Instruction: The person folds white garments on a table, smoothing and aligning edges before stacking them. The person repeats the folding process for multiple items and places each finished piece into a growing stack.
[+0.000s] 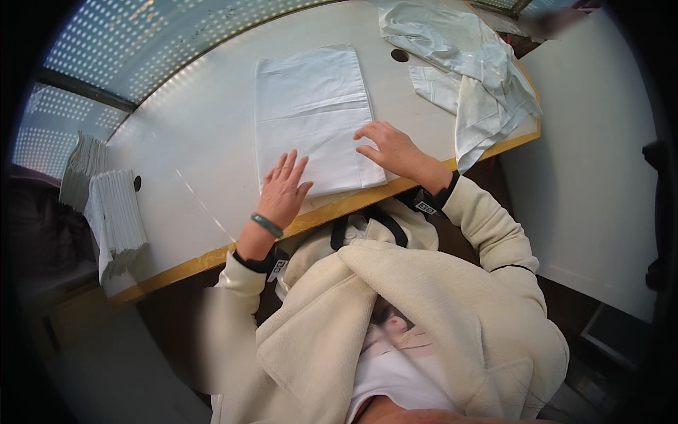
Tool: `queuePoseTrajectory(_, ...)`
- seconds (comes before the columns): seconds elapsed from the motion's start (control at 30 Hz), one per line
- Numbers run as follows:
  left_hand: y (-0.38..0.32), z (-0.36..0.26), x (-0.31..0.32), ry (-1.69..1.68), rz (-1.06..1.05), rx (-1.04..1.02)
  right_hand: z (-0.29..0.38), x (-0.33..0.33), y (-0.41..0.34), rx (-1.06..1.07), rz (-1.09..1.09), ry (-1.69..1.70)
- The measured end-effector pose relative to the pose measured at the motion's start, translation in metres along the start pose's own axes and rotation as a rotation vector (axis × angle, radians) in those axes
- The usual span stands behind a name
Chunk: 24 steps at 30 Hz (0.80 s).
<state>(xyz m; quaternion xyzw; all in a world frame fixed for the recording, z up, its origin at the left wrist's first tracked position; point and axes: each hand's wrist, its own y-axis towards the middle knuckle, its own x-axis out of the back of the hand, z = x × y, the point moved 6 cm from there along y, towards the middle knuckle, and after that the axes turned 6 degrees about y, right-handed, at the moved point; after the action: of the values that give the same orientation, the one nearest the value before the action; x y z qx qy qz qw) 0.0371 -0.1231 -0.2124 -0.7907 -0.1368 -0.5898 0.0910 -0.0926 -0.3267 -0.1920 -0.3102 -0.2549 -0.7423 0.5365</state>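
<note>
A folded white cloth (312, 111) lies flat on the table in front of me, with creases across its middle. My left hand (282, 185) rests over its near left corner, palm down and fingers apart; a dark green bangle (267, 225) circles that wrist. Over the cloth's right edge is my right hand (389, 146), its thumb and forefinger spread with a gap between them. Whether the right fingertips touch the fabric I cannot tell. Neither hand grips anything.
The white table (196, 132) has a yellow-brown front edge (212, 259). Crumpled white fabric (476, 69) hangs over its right end, near a round cable hole (400, 55). Folded white cloths (117, 217) are stacked at the left. A perforated panel (143, 42) borders the back.
</note>
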Motion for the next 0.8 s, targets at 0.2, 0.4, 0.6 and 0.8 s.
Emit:
queuePoseTrajectory(0.2,0.028,-0.037,-0.061,0.162,0.064,-0.023,-0.007,-0.05,0.037,0.248,0.119,-0.301)
queuePoseTrajectory(0.4,0.014,-0.035,-0.062,0.095,0.145,-0.021,-0.069,-0.027,0.084,-0.046,0.183,-0.435)
queuePoseTrajectory(0.6,0.024,0.04,-0.028,0.115,0.063,0.172,-0.066,-0.015,0.134,-0.089,0.176,-0.463)
queuePoseTrajectory(0.8,-0.003,0.058,-0.047,0.174,0.062,0.33,-0.013,-0.085,0.173,0.216,0.35,-0.342)
